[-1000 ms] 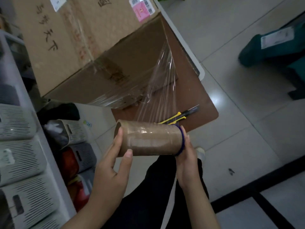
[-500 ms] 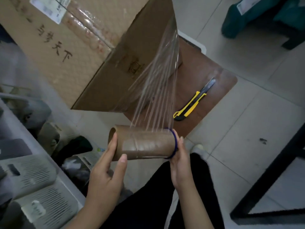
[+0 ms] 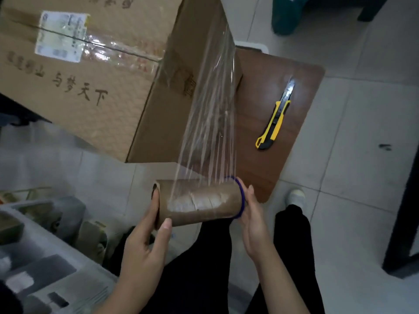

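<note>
A brown cardboard roll of clear stretch film [image 3: 199, 205] lies sideways between both my hands, with a blue ring at its right end. My left hand [image 3: 140, 250] grips the left end, thumb on the tube's side and a finger at the open core. My right hand [image 3: 254, 223] presses flat against the right end, fingers straight. A taut sheet of film [image 3: 208, 123] runs from the roll up to the corner of a large cardboard box [image 3: 95, 87] with a label and printed characters.
A yellow and black utility knife [image 3: 273, 123] lies on the brown table top [image 3: 301, 87] that bears the box. Grey bins [image 3: 45, 257] line the lower left. A teal bundle [image 3: 285, 17] sits on the tiled floor at the back, and a dark furniture leg [image 3: 403, 200] stands at right.
The view has swung left and down around the box. The roll has pulled further from the box, so the film sheet is longer and tauter. Both hands keep their hold.
</note>
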`<state>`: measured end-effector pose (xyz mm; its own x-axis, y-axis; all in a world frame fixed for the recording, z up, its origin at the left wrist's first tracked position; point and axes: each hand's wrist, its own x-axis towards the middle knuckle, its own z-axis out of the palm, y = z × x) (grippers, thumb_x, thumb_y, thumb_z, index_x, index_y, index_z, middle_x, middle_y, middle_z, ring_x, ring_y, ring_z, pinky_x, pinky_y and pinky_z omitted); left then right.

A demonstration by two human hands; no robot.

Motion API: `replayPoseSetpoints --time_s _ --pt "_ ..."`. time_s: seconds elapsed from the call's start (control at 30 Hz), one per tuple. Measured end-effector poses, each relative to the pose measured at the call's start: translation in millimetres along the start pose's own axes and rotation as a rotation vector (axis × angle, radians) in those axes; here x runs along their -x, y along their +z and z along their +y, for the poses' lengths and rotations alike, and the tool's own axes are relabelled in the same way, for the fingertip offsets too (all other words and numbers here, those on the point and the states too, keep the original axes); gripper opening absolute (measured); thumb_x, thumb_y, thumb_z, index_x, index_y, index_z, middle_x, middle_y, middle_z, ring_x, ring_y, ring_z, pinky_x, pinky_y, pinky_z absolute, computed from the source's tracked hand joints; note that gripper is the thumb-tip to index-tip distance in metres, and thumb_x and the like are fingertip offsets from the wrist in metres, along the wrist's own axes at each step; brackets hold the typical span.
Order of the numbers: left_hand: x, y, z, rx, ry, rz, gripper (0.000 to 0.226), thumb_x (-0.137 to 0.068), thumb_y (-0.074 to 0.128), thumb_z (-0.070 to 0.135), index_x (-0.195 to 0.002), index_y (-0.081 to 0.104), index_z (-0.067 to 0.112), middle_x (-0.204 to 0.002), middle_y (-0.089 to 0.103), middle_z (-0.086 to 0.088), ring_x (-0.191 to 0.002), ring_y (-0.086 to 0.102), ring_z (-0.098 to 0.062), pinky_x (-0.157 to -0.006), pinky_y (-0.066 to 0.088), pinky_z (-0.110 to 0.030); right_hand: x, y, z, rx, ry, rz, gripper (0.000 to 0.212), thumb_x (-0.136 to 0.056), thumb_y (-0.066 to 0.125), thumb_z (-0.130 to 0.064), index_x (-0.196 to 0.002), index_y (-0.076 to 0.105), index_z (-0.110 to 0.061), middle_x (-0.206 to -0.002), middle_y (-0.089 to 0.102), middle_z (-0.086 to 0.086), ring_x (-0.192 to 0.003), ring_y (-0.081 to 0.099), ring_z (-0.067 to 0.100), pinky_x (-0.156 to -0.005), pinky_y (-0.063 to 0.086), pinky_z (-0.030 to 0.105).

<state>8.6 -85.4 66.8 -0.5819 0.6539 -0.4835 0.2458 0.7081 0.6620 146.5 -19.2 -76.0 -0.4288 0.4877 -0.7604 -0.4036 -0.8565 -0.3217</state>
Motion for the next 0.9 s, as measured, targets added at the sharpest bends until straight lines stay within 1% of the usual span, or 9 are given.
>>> replayPoseSetpoints --time_s 0.1,0.2,0.27,0.33,0.37,0.5,0.73,0.83,0.9 --pt "-19.5 -29.7 -16.6 -0.049 0.057 -0.079 0.060 -0.079 0.050 0.054 -0.136 0.034 0.046 -0.130 0.039 0.046 -0.125 0.036 0.018 -0.098 0.032 -0.003 -3.2 18.1 25.1 -0.097 -0.040 0.071 0.029 -0.099 0.037 -0.036 -0.123 0.053 -0.032 -0.094 0.067 -0.031 -0.090 0.066 -0.006 -0.092 0.050 0.025" --pt "-34.8 -54.8 -27.4 -0.071 0.088 -0.155 0.049 -0.090 0.052 0.042 -0.134 0.032 0.046 -0.123 0.040 0.052 -0.121 0.036 0.023 -0.093 0.032 0.002 -7.2 39.4 46.1 -0.132 -0.015 0.117 0.028 -0.105 0.030 -0.031 -0.121 0.052 -0.034 -0.113 0.059 -0.025 -0.108 0.058 0.004 -0.106 0.042 0.035" --pt "-41.6 -69.6 -34.2 -0.088 0.110 -0.182 0.047 -0.090 0.052 0.040 -0.132 0.033 0.046 -0.119 0.040 0.055 -0.120 0.036 0.024 -0.092 0.031 0.002 -8.2 48.9 62.4 -0.151 -0.022 0.125 0.031 -0.104 0.032 -0.034 -0.119 0.058 -0.033 -0.114 0.066 -0.018 -0.105 0.063 0.002 -0.101 0.047 0.031" --pt "-46.0 -82.4 -38.6 -0.117 0.143 -0.188 0.048 -0.086 0.052 0.040 -0.130 0.034 0.048 -0.122 0.039 0.053 -0.122 0.037 0.021 -0.094 0.031 0.001 -9.5 53.7 78.6 -0.164 -0.039 0.124 0.028 -0.104 0.032 -0.035 -0.107 0.060 -0.035 -0.087 0.073 -0.024 -0.088 0.068 -0.006 -0.098 0.047 0.029" --pt "-47.7 -88.8 -40.7 -0.132 0.160 -0.191 0.049 -0.083 0.050 0.042 -0.129 0.035 0.049 -0.124 0.038 0.052 -0.123 0.037 0.020 -0.095 0.031 0.000 -8.5 57.9 83.7 -0.172 -0.041 0.119 0.028 -0.103 0.032 -0.036 -0.106 0.059 -0.035 -0.085 0.074 -0.025 -0.087 0.068 -0.007 -0.099 0.046 0.030" --pt "-54.9 -110.6 -49.8 -0.173 0.237 -0.247 0.063 -0.074 0.048 0.055 -0.134 0.037 0.042 -0.131 0.038 0.045 -0.125 0.038 0.017 -0.096 0.031 -0.001 -9.1 74.0 102.2 -0.186 -0.073 0.117 0.052 -0.089 0.040 -0.049 -0.128 0.059 -0.021 -0.127 0.067 0.004 -0.114 0.064 0.012 -0.099 0.049 0.031" --pt "-100.7 -143.3 -51.1 -0.310 0.358 -0.420 0.060 -0.081 0.050 0.038 -0.139 0.033 0.035 -0.125 0.035 0.054 -0.123 0.034 0.023 -0.095 0.027 0.003 -26.1 110.5 134.9 -0.380 -0.189 0.225 0.072 -0.072 0.055 -0.059 -0.130 0.060 -0.017 -0.129 0.065 0.008 -0.115 0.064 0.017 -0.100 0.048 0.035" --pt "-129.8 -163.3 -47.8 -0.394 0.410 -0.559 0.064 -0.083 0.050 0.040 -0.142 0.027 0.036 -0.137 0.029 0.046 -0.131 0.027 0.018 -0.100 0.023 0.001 -39.4 133.7 154.3 -0.463 -0.276 0.304 0.071 -0.080 0.052 -0.062 -0.134 0.056 -0.016 -0.137 0.059 0.008 -0.122 0.060 0.017 -0.100 0.047 0.035" --pt "-144.6 -176.5 -48.1 -0.445 0.454 -0.613 0.065 -0.084 0.051 0.042 -0.143 0.025 0.036 -0.142 0.026 0.042 -0.133 0.024 0.016 -0.102 0.021 0.000 -46.3 151.1 165.2 -0.557 -0.271 0.362 0.065 -0.084 0.047 -0.055 -0.132 0.057 -0.013 -0.131 0.063 0.010 -0.117 0.062 0.021 -0.096 0.050 0.034"
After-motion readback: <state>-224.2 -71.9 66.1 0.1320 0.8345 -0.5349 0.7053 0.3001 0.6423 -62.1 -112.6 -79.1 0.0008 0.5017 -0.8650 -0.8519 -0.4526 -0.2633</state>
